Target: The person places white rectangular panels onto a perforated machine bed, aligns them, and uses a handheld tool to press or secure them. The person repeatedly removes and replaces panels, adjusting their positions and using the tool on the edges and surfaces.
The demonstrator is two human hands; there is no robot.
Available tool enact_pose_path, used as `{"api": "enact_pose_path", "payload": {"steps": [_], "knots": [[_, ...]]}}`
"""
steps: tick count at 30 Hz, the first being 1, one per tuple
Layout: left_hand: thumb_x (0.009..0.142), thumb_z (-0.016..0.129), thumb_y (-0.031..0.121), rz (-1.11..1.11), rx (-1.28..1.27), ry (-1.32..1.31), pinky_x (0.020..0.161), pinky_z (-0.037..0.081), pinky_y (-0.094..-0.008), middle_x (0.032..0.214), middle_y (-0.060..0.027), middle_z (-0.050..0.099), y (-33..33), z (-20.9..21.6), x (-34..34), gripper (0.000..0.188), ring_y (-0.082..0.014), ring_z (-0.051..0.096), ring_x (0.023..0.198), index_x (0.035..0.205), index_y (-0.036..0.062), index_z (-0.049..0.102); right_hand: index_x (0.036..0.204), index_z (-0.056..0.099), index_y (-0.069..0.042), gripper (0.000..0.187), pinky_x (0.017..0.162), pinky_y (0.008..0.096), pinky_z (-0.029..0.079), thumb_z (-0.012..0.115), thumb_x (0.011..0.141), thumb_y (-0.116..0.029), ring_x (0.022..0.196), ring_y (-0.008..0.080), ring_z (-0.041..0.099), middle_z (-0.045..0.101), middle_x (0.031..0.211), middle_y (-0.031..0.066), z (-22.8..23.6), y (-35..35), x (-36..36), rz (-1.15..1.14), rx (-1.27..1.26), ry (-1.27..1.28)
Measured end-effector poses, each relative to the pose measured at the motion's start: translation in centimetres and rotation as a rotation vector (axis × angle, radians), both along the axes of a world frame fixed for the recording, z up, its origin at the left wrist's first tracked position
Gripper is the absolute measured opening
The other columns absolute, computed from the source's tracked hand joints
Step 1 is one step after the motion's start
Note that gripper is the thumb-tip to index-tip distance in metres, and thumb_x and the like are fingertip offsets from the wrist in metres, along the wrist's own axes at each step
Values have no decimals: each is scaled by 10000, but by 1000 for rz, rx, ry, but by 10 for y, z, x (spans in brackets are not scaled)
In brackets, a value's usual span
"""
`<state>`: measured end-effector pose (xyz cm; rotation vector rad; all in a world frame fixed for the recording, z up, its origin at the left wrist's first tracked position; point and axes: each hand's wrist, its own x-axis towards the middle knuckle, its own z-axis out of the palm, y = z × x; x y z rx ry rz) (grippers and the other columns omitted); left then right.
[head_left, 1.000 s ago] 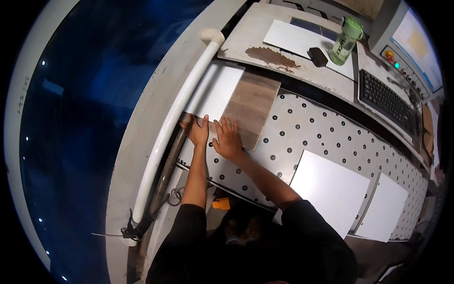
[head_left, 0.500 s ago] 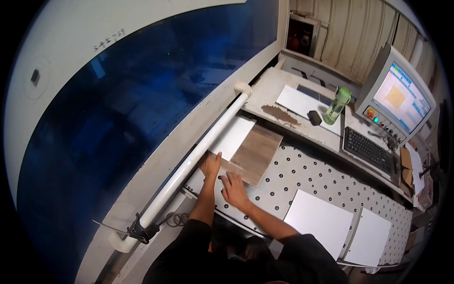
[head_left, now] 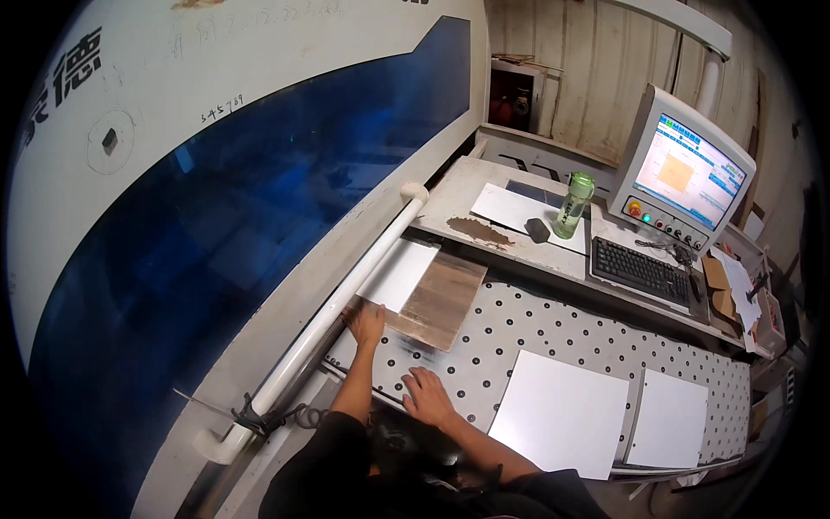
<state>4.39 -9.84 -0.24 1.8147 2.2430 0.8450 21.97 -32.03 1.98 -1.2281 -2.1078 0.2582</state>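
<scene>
A brown, worn board (head_left: 445, 298) lies at the far left end of the table, partly beneath a white pipe rail. On top of it rests a white rectangular panel (head_left: 398, 275), whose left part passes under the rail. My left hand (head_left: 365, 323) is at the board's near left edge, thumb raised and apart from the fingers, just short of the white panel; the fingertips are partly hidden. Nearer to me, my right hand (head_left: 427, 398) lies with fingers spread by the table's near edge, apart from the board and holding nothing.
Two white panels, a large one (head_left: 562, 411) and a smaller one (head_left: 667, 419), lie on the studded table (head_left: 510, 320) at right. The pipe rail (head_left: 337, 303) fronts a blue-windowed machine. Behind stand a green bottle (head_left: 573, 206), a keyboard (head_left: 640, 270) and a monitor (head_left: 683, 173).
My right hand has drawn back from the brown board toward the near table edge. My left hand stays at the board. The whole view has shifted as my head turned.
</scene>
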Motion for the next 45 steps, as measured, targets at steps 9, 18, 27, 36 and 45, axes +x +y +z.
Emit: {"api": "enact_pose_path", "payload": {"steps": [9,18,27,36,45], "knots": [[964,617,361,-316,198,80,1201,174,-633,1542,-380,322,-172,-24,7,538,-551,271,1451,1431,98,575,1190,641,-45,375,1130,496,374,667,845,-188,1317,397,489,556,1366,208,-7,1,5,6,-42,91],[931,672,231,-180,765,140,1161,296,-585,1516,-280,403,-342,132,-44,502,-472,380,1420,1386,60,547,1135,669,-51,320,1130,504,380,661,829,-142,1309,409,500,569,1356,210,-16,1,11,16,-78,163],[914,648,157,450,659,234,1197,210,-551,1461,-223,481,-331,193,-94,617,-355,348,1443,1451,-34,411,1118,675,-43,303,1131,495,369,669,831,-139,1320,404,484,563,1355,208,-13,3,13,30,-74,157],[910,622,53,-99,579,-498,863,496,-387,964,-129,609,-282,200,-42,291,-253,608,909,1190,4,557,1073,699,-64,239,1130,484,381,641,853,-136,1322,393,500,596,1335,186,-14,4,12,31,-93,217],[1008,623,260,-327,230,-841,626,446,-279,711,-23,583,-273,154,10,257,-93,550,668,1073,11,620,1013,724,-73,177,1113,474,402,648,865,-134,1296,379,534,643,1295,156,-21,8,14,7,-111,275]]}}
